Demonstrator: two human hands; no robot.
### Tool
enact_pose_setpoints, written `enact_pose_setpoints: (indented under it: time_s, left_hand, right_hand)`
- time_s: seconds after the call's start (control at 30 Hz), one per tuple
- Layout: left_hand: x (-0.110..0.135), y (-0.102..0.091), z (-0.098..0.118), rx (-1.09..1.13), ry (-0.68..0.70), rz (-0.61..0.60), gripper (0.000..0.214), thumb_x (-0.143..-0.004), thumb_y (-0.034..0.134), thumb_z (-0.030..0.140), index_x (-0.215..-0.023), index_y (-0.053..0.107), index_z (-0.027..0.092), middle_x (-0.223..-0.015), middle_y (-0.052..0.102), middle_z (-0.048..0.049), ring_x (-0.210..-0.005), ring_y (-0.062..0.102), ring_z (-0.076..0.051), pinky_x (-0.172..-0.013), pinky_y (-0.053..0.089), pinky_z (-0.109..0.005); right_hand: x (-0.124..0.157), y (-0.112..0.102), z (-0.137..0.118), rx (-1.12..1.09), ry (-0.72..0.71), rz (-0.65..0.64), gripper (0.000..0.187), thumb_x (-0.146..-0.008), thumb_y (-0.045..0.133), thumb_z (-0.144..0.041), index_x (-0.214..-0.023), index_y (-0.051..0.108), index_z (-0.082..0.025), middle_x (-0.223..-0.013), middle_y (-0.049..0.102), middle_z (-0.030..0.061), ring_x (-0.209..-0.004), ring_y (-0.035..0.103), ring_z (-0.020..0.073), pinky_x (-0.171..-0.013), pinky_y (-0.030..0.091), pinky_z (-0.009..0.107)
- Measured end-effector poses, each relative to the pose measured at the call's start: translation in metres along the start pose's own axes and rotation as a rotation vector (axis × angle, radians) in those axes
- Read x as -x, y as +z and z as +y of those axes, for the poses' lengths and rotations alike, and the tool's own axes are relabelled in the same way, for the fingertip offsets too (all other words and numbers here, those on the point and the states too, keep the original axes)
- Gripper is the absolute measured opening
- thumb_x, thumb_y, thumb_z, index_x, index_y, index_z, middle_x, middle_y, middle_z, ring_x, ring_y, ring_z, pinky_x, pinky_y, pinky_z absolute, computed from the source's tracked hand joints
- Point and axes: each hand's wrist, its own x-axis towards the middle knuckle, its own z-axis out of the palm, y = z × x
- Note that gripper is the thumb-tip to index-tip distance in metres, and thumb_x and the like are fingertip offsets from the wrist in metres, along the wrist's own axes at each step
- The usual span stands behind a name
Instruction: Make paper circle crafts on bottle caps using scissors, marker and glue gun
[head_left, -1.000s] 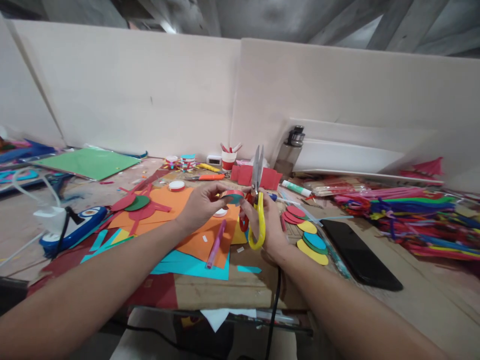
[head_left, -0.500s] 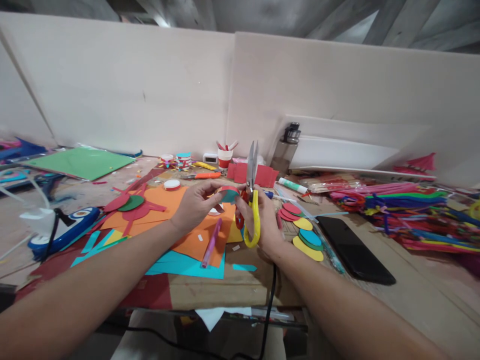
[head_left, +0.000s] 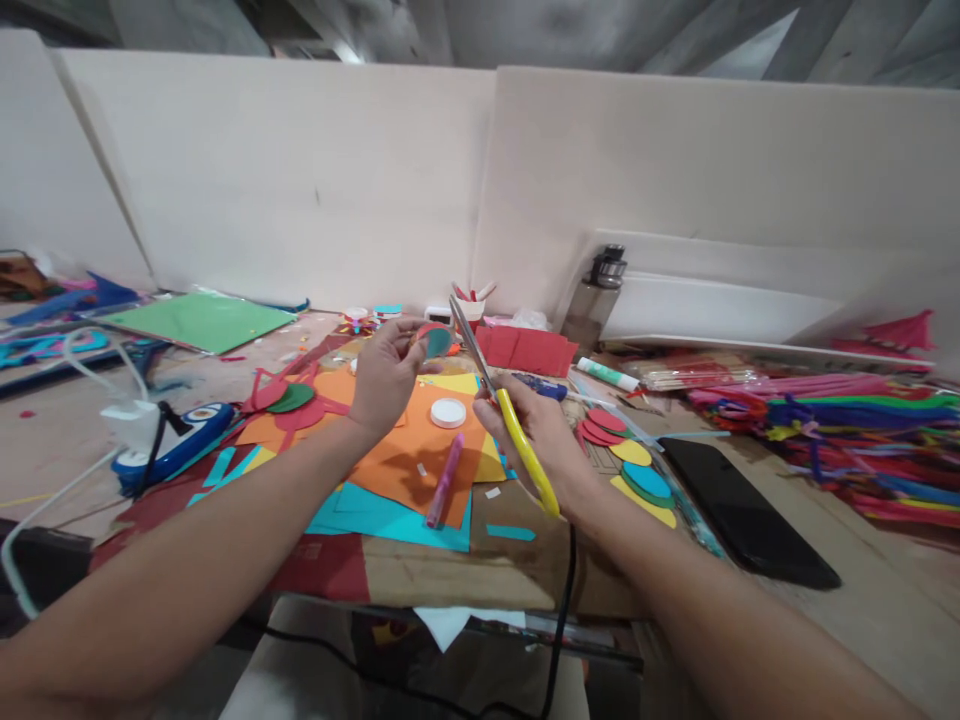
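Observation:
My left hand (head_left: 384,378) pinches a small round piece of paper (head_left: 436,341), teal on its face with a red edge, raised above the table. My right hand (head_left: 544,435) is closed around the yellow handle of a pair of scissors (head_left: 472,345). Their metal blades point up and to the left, next to the paper piece but apart from it, and look closed together. Below the hands, a white round lid (head_left: 448,412) and a pink-purple pen (head_left: 445,481) lie on orange paper (head_left: 390,470).
Coloured paper discs (head_left: 646,482) and a black phone (head_left: 750,510) lie to the right, with bundled pipe cleaners (head_left: 847,440) beyond. A bottle (head_left: 596,298) stands at the back. A blue power strip (head_left: 176,450) sits left. A black cable (head_left: 568,610) hangs over the front edge.
The left hand has lifted the paper piece up and away from the right hand. The scissors have tilted left, and their blades have come together. The view has shifted slightly left.

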Motion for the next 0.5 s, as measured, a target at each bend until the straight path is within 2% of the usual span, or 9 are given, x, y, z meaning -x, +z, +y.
enact_pose_setpoints:
  time_s: [0.2,0.5]
  left_hand:
    - [-0.0031,-0.0031,-0.0047,-0.043,0.039,0.021,0.027,-0.083,0.066,0.036,-0.103,0.065,0.017,-0.096,0.073,-0.0045,-0.081,0.071,-0.015,-0.064,0.065,-0.028]
    - [-0.0004,-0.0025,-0.0005,-0.047,-0.004,0.01,0.029,-0.083,0.067,0.037,-0.106,0.07,0.018,-0.09,0.072,-0.0031,-0.076,0.069,-0.014,-0.067,0.064,-0.028]
  right_hand:
    - [-0.0037,-0.005,0.0022,0.061,0.039,-0.1,0.031,-0.088,0.053,-0.049,-0.077,0.055,-0.02,-0.062,0.05,-0.0025,-0.055,0.046,0.0109,-0.051,0.032,0.023]
    - [-0.001,-0.0037,0.0006,0.029,0.096,-0.163,0.031,-0.086,0.059,-0.048,-0.072,0.056,-0.021,-0.056,0.05,-0.0026,-0.05,0.045,0.0112,-0.046,0.029,0.022]
